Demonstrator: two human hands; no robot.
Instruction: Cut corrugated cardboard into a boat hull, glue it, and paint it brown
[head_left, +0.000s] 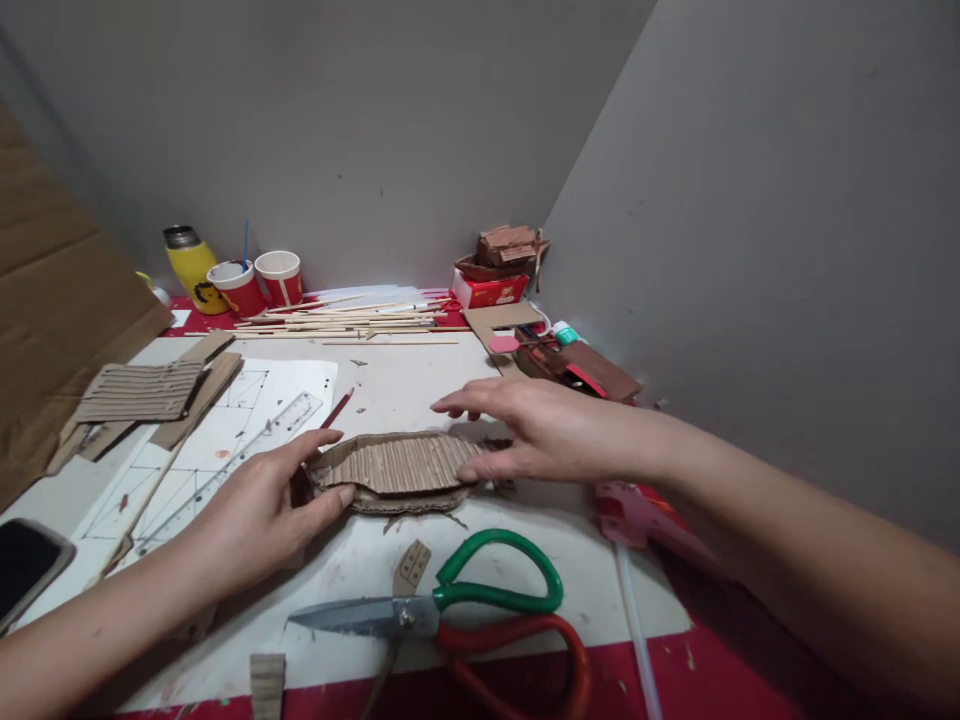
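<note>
Near one ruler (225, 474), left grip (274, 500) clasps one cardboard shell (401, 466); right grip (517, 430) spread.

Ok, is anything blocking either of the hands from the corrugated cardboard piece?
Nothing visible is. The left hand is at the left end of the cardboard piece, and the right hand has its thumb at the right end. The scissors lie on the near side, not between.

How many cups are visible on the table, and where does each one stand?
2. The first cup, with a blue stick in it, stands beside the yellow bottle; the second cup stands just to its right. Others may be hidden.
</note>
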